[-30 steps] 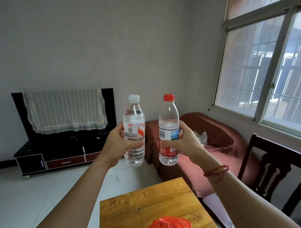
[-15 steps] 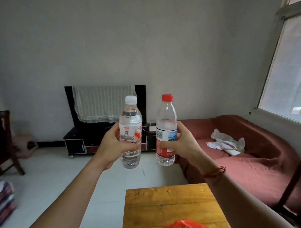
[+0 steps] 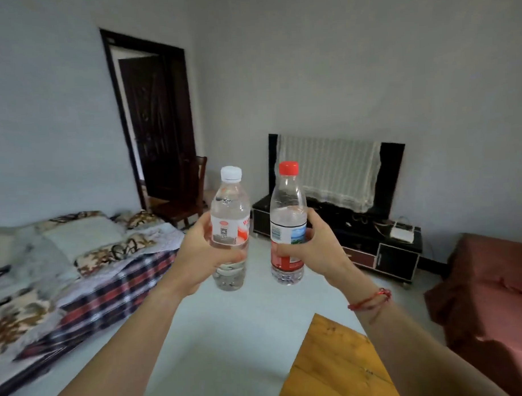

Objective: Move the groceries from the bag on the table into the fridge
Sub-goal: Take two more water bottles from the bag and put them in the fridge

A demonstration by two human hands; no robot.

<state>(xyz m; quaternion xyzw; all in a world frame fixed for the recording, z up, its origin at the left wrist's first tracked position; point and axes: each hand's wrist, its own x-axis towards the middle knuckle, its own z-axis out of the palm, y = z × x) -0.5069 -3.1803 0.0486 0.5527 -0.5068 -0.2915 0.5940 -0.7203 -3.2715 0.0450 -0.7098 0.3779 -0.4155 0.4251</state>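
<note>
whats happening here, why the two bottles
A person is carrying two water bottles upright, held out in front. The left hand grips the white-capped bottle and the right hand grips the red-capped bottle. A corner of the wooden table shows below. No fridge is in view, so the bottles are not yet put away.

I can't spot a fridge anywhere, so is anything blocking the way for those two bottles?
No fridge is in view, so the path cannot be judged. The left hand holds the white-capped bottle, the right hand the red-capped bottle, over open floor.
</note>
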